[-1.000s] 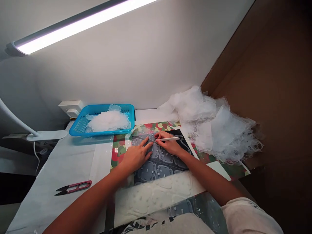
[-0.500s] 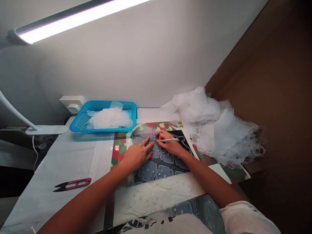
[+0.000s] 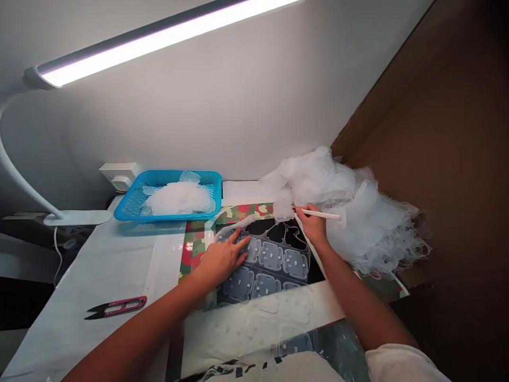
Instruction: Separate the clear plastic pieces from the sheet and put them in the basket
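Where the table (image 3: 99, 254) fills the lower left of the frame, a heap of white netting (image 3: 366, 223) lies at right; the left hand (image 3: 222, 260) presses flat, fingers spread, on a clear moulded plastic sheet (image 3: 272, 260) at centre, while the right hand (image 3: 314, 225) grips a white pen-like tool (image 3: 320, 214).

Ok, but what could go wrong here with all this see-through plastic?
The thin see-through plastic might tear, because the right hand lifts it while the left hand presses down on the dark sheet. The white stick in the right hand could snag the fluffy plastic pile right beside it. The pointed snips lie close to the left arm and might prick it if it slides over.
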`<state>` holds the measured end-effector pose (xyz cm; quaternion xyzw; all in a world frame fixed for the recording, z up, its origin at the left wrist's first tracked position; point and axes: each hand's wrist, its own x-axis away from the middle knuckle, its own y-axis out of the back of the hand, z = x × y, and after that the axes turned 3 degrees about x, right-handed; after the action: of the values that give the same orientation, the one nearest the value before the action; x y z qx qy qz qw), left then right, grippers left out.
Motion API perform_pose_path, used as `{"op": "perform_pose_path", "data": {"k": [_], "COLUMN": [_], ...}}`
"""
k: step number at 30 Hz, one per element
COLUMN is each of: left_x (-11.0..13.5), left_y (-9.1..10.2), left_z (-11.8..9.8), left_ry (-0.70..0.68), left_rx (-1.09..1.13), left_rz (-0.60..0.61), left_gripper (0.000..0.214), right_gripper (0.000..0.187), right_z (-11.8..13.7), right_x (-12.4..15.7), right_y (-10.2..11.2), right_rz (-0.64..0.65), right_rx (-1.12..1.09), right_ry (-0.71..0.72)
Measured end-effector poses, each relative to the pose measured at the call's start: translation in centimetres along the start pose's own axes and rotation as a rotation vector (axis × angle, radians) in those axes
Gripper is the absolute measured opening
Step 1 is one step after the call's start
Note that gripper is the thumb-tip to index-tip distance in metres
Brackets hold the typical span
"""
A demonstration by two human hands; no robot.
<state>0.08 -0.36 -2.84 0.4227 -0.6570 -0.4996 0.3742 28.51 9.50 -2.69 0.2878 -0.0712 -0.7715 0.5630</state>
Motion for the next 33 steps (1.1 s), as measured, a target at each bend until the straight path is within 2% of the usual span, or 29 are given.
{"op": "perform_pose_path", "data": {"k": [2,4,6,8,10,12,14,16,18,21,26,30,33], "left_x": [-0.8,-2.2,-3.9,-5.3,-6.3,-6.6,-6.4,-6.1,-5.7,-5.4,-5.1,-4.7,-4.3], "left_y": [1.0,2.3,3.6,4.2,4.1,3.4,2.6,1.9,1.6,1.4,1.3,1.2,1.4], "left_z": [0.2,0.3,0.4,0.4,0.4,0.6,0.9,1.1,1.2,1.2,0.7,0.5,0.5], "left_ry": [0.015,0.066,0.156,0.235,0.225,0.135,0.055,0.045,0.060,0.082,0.113,0.129,0.131], "left_rx": [0.130,0.377,0.732,1.051,1.162,1.089,0.995,0.950,0.909,0.833,0.777,0.767,0.776], "left_rz": [-0.004,-0.012,0.023,0.124,0.188,0.128,0.033,-0.025,-0.067,-0.127,-0.167,-0.188,-0.200], "left_gripper": [0.045,0.047,0.065,0.078,0.073,0.058,0.045,0.039,0.035,0.032,0.035,0.036,0.036], "right_gripper": [0.028,0.028,0.025,0.022,0.020,0.020,0.022,0.024,0.025,0.027,0.033,0.031,0.030], "right_z": [0.6,2.5,5.1,7.5,8.9,9.0,8.2,7.2,6.6,6.7,7.0,6.0,4.5], "right_x": [0.2,1.6,3.6,5.5,6.6,6.4,5.3,4.0,3.1,2.9,3.5,2.8,1.8], "right_y": [1.0,1.2,0.9,0.5,0.1,-0.3,-0.8,-1.5,-2.4,-4.0,-5.7,-6.1,-6.1], "right_rz": [0.002,0.093,0.228,0.401,0.572,0.640,0.601,0.578,0.637,0.702,0.681,0.536,0.407], "right_rx": [-0.111,-0.183,-0.191,-0.176,-0.171,-0.207,-0.266,-0.318,-0.358,-0.361,-0.234,-0.099,0.013], "right_ry": [-0.033,-0.002,0.063,0.126,0.168,0.130,0.015,-0.090,-0.142,-0.125,-0.042,0.005,-0.026]}}
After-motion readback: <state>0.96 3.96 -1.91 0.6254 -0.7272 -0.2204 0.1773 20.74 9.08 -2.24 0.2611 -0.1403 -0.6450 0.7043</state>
